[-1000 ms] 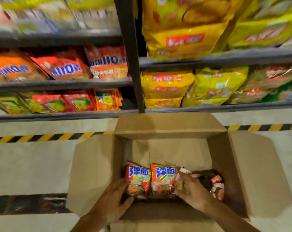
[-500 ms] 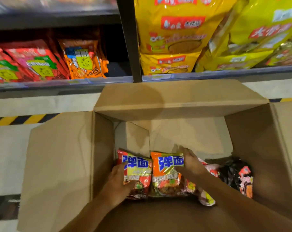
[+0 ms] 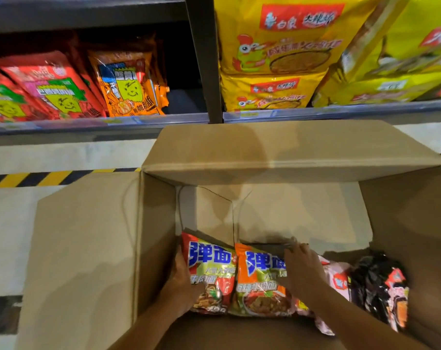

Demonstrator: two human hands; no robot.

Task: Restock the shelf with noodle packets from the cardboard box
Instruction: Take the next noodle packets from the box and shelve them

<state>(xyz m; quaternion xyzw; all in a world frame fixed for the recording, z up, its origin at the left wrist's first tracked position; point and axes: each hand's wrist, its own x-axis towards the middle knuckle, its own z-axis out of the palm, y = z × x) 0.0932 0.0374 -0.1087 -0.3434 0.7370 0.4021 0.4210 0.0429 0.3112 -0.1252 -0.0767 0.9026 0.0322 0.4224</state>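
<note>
Left hand [image 3: 182, 286], reaching down into the cardboard box [image 3: 93, 248], grips the left edge of a red noodle packet [image 3: 211, 271], thumb across its front and fingers hidden behind it. Right hand [image 3: 302, 270] lies on the right side of the orange noodle packet [image 3: 257, 281], fingers curled over its upper right corner, holding it. The two packets stand side by side between the hands, touching, against the box's near left inner corner. Just right of the right hand, a pink packet [image 3: 336, 277] leans partly under the forearm; further right, a black packet [image 3: 376, 284] rests near the right wall. Beyond the hands, the box floor is bare cardboard, and the far flap [image 3: 277, 150] folds outward toward the shelf [image 3: 95, 122]. Above the left hand, that shelf carries red snack bags [image 3: 50, 89] and an orange snack bag [image 3: 128, 84]; above the right hand, large yellow bags [image 3: 277, 46] are stacked. Left of the box, black-and-yellow tape [image 3: 37, 178] crosses the floor.
</note>
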